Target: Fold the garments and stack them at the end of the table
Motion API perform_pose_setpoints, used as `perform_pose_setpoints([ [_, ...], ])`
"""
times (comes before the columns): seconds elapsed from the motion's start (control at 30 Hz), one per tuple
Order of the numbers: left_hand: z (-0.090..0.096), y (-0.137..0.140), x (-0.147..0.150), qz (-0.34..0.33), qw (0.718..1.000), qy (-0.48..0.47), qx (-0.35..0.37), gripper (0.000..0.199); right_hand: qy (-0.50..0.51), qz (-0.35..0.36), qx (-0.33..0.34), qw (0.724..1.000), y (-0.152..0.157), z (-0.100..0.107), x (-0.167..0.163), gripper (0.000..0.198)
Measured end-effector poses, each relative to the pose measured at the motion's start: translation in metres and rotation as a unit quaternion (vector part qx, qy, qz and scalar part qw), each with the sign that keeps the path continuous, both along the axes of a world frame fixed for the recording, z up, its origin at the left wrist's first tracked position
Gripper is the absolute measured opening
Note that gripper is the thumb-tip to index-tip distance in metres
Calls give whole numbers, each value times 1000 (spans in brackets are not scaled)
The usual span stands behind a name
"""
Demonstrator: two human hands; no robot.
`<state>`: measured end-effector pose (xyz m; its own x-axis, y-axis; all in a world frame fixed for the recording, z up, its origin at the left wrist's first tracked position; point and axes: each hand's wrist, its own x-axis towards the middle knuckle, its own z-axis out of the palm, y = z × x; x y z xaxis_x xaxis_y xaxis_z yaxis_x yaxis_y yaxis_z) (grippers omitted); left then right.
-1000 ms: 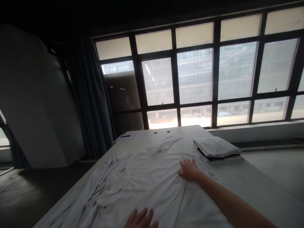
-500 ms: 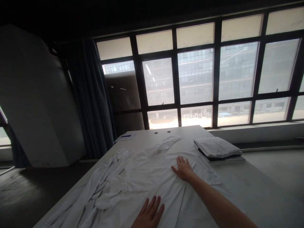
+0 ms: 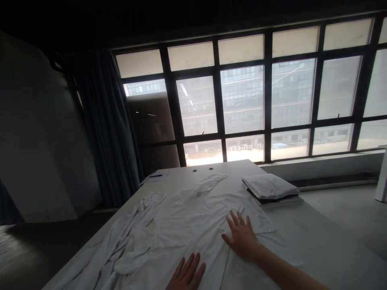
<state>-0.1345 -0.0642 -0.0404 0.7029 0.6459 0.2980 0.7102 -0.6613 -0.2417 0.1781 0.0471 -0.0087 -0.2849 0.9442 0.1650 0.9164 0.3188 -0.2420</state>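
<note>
A white garment, which looks like a shirt (image 3: 181, 219), lies spread over the white table (image 3: 317, 241), with one sleeve stretched toward the far end. My right hand (image 3: 242, 237) rests on its right part, fingers spread and palm down. Lower in the view, my left hand (image 3: 188, 274) lies flat on the cloth near the bottom edge, its fingers extended. Neither hand grips anything. Creases run across the fabric around both hands. Left of the shirt, a loose bunch of white cloth (image 3: 133, 223) runs along the table's left side.
Folded white and dark cloths (image 3: 270, 186) form a stack on the right side of the table. A blue pen (image 3: 155, 175) lies on paper (image 3: 163, 174) at the far left corner. Beyond stand a dark blue curtain (image 3: 105, 133) and large framed windows.
My right hand has come closer to me along the shirt, its fingers still spread. My left hand has barely moved. The view has turned slightly to the right.
</note>
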Motion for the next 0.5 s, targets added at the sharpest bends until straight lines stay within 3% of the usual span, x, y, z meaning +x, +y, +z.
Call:
perform_pose_setpoints([
  [0.27, 7, -5, -3, 14, 998, -20, -49, 71, -19, -5, -39, 999, -2, -19, 104, 79],
  [0.5, 10, -8, 3, 37, 996, 9, -82, 65, -31, -2, -13, 999, -7, -25, 114, 77],
])
